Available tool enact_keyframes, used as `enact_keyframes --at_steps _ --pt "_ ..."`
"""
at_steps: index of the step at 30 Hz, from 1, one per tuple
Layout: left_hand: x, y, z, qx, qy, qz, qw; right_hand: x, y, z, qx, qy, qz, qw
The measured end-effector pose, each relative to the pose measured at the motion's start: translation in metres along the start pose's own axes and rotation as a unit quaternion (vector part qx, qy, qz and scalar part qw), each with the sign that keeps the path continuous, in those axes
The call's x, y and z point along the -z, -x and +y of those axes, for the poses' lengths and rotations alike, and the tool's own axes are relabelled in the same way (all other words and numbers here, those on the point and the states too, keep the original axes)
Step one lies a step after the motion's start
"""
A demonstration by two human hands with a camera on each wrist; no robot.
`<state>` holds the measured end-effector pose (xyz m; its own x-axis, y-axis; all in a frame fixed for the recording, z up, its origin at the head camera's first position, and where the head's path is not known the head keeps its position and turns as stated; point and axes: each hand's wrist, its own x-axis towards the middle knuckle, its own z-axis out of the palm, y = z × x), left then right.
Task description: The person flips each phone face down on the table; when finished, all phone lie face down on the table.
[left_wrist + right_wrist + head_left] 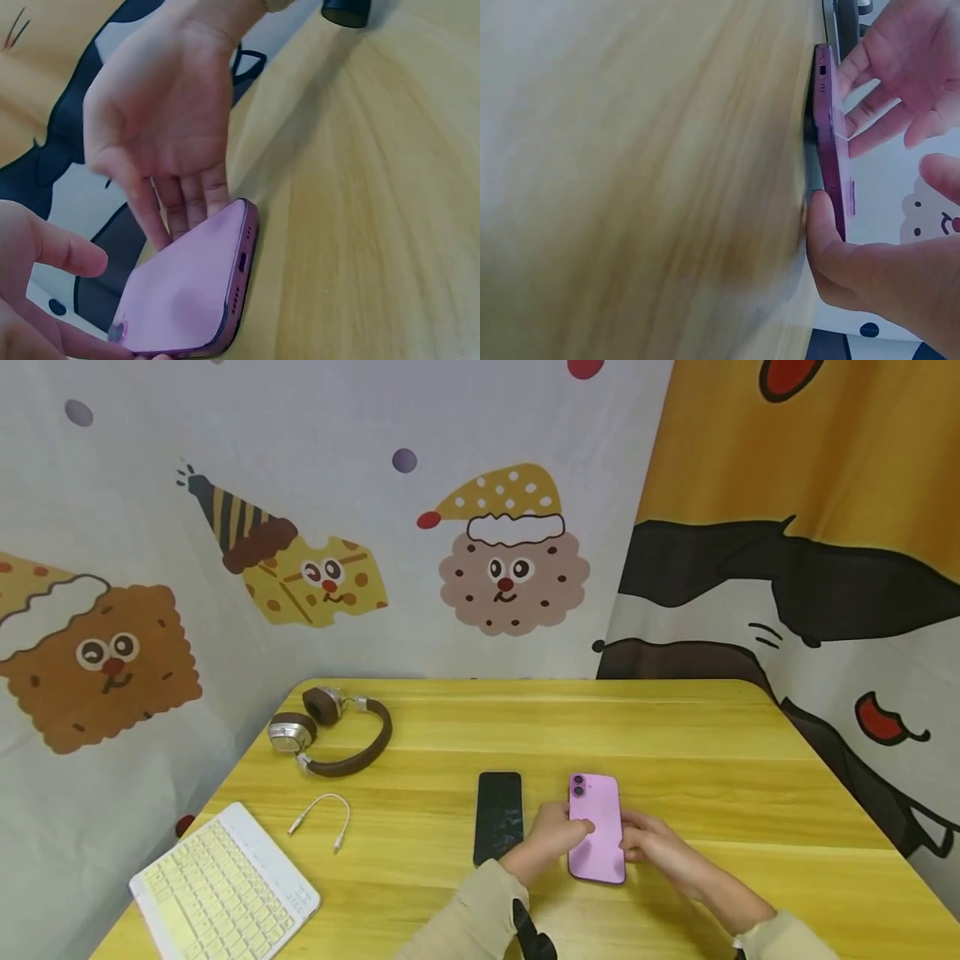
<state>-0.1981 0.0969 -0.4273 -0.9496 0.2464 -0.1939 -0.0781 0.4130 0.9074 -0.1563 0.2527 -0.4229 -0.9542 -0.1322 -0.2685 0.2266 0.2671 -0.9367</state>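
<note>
A pink phone [597,852] lies back up on the table in the head view, its two camera lenses at the far left corner. My left hand [553,837] is at its left edge, thumb reaching over the back. In the left wrist view that thumb stands clear of the pink surface [184,285], while the left fingers touch the edge. Along the opposite edge, my right hand [663,856] touches the phone with its fingers. The right wrist view shows the right hand [885,281] with a fingertip at the phone's side [829,135] and its thumb apart.
A black phone [498,817] lies just left of the pink one. Farther left are a short white cable [347,810], brown headphones [352,766] and a white keyboard with yellow keys [225,885]. The wooden table [712,735] meets a printed curtain [330,443] behind.
</note>
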Motion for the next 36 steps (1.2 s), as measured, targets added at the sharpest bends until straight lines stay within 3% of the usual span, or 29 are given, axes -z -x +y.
enact_keyframes --at_steps 7,10,16,21,25,27,29,32,34,36 --pt "-0.004 -0.002 0.003 -0.016 -0.108 -0.006 0.994 -0.002 -0.008 -0.001 -0.022 0.084 0.049 0.9951" --pt "-0.003 -0.002 0.001 -0.025 -0.11 -0.014 0.9935 -0.004 -0.009 -0.002 -0.026 0.125 0.062 0.9899" --pt "0.0 -0.003 0.002 -0.034 -0.088 -0.04 0.9948 -0.003 -0.011 -0.001 -0.024 0.16 0.076 0.984" --pt "0.003 -0.009 0.002 -0.045 -0.099 -0.053 0.9927 -0.003 -0.015 -0.003 -0.013 0.182 0.085 0.9796" --pt "0.011 -0.012 0.001 -0.056 -0.124 -0.086 0.987 -0.004 -0.017 -0.004 -0.009 0.204 0.096 0.9742" --pt "0.02 -0.012 -0.001 -0.064 -0.127 -0.102 0.9846 -0.007 -0.018 -0.008 0.004 0.243 0.112 0.9636" --pt "0.036 -0.012 -0.004 -0.065 -0.115 -0.107 0.9854 -0.013 -0.019 -0.015 0.021 0.292 0.136 0.9465" --pt "0.07 -0.014 -0.009 -0.082 -0.116 -0.079 0.9866 -0.029 -0.027 -0.029 0.054 0.341 0.151 0.9264" --pt "0.094 -0.016 -0.012 -0.09 -0.131 -0.043 0.9863 -0.043 -0.035 -0.038 0.071 0.351 0.141 0.9231" --pt "0.114 -0.016 -0.019 -0.09 -0.161 -0.004 0.9828 -0.057 -0.043 -0.042 0.083 0.341 0.112 0.9297"
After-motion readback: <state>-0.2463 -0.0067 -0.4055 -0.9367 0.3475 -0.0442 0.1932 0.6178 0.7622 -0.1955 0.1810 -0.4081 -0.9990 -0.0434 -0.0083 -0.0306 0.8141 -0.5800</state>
